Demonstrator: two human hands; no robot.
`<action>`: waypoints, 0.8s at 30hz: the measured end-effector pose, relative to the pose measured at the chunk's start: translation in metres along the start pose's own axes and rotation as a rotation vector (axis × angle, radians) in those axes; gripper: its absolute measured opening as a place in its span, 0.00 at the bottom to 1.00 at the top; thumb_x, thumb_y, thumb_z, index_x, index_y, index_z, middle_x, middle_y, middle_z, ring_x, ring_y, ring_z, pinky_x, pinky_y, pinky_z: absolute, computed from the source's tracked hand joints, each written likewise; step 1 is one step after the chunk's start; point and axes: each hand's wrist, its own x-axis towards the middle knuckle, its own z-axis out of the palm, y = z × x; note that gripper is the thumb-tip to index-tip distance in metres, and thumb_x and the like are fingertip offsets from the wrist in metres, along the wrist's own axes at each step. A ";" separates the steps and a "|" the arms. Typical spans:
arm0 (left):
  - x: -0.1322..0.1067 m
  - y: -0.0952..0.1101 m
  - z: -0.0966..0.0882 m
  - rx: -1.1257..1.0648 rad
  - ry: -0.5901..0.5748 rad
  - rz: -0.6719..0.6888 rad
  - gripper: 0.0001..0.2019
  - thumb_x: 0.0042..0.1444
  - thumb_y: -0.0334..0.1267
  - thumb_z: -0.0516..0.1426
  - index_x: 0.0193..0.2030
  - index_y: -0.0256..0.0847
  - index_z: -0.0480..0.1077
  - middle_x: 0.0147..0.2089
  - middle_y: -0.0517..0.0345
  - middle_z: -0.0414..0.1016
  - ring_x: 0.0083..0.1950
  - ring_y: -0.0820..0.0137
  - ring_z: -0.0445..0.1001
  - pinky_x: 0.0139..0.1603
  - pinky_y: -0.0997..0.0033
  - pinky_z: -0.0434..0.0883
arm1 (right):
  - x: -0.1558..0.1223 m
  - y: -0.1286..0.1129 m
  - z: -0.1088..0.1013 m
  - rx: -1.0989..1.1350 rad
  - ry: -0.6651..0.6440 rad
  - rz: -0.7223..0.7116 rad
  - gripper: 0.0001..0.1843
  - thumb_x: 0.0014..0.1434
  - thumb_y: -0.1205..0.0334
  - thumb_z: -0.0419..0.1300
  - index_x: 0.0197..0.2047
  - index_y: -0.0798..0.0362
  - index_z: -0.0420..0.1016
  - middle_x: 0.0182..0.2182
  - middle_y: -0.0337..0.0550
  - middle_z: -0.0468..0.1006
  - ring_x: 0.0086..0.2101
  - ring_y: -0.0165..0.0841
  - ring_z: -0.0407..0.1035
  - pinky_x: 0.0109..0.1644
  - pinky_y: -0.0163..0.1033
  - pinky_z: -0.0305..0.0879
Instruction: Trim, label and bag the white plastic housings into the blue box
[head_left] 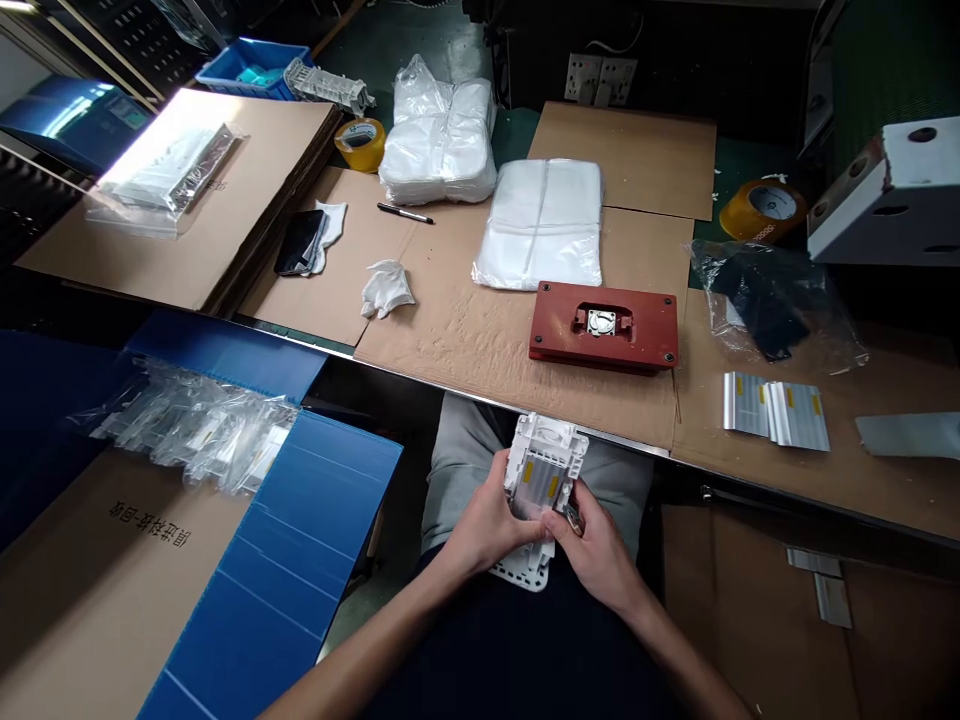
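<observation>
A white plastic housing [551, 440] is held over my lap, just below the table's front edge. Set into it lies a silver metal plate [540, 484] with two yellow strips. My left hand [491, 520] grips the housing's left side, its thumb pressed across the lower part. From the right, my right hand [596, 550] is closed on the same housing, with its thumb beside the left one. A small dark metallic piece [574, 518] shows by the right fingers; I cannot tell whether it is held. Part of the housing is hidden behind both hands.
A red fixture block [600, 350] sits on the cardboard-covered table, near two matching metal plates [776, 410]. Wrapped white bag bundles [540, 225] lie farther back. Clear-bagged white parts [202, 425] fill a blue-edged box at left. A tape roll [763, 210] is at right.
</observation>
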 end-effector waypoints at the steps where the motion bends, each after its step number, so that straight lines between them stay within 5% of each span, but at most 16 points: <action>1: -0.001 0.001 0.001 0.002 0.012 0.004 0.38 0.43 0.40 0.71 0.59 0.45 0.58 0.51 0.54 0.77 0.50 0.59 0.75 0.48 0.64 0.70 | -0.001 -0.001 0.000 -0.003 0.004 -0.003 0.25 0.65 0.58 0.57 0.64 0.49 0.64 0.56 0.48 0.77 0.54 0.43 0.73 0.58 0.47 0.72; 10: 0.000 0.008 0.007 -0.005 0.055 -0.018 0.33 0.40 0.36 0.70 0.51 0.45 0.60 0.39 0.62 0.78 0.38 0.64 0.74 0.38 0.69 0.68 | -0.007 0.000 0.005 -0.048 0.124 0.016 0.20 0.64 0.54 0.58 0.56 0.54 0.69 0.48 0.51 0.82 0.47 0.46 0.77 0.48 0.44 0.75; 20: 0.003 0.005 0.003 -0.286 -0.020 -0.050 0.39 0.38 0.34 0.72 0.56 0.41 0.60 0.52 0.49 0.76 0.53 0.57 0.75 0.53 0.60 0.73 | 0.008 -0.012 -0.003 0.160 -0.038 0.033 0.23 0.65 0.53 0.59 0.61 0.51 0.68 0.57 0.49 0.76 0.55 0.43 0.72 0.61 0.48 0.68; 24: 0.002 0.010 -0.002 -0.379 -0.078 -0.057 0.34 0.46 0.37 0.70 0.58 0.40 0.60 0.53 0.49 0.76 0.54 0.57 0.75 0.53 0.60 0.73 | 0.013 -0.018 -0.011 0.210 -0.034 0.032 0.22 0.64 0.54 0.60 0.60 0.51 0.70 0.56 0.48 0.77 0.54 0.44 0.72 0.61 0.49 0.68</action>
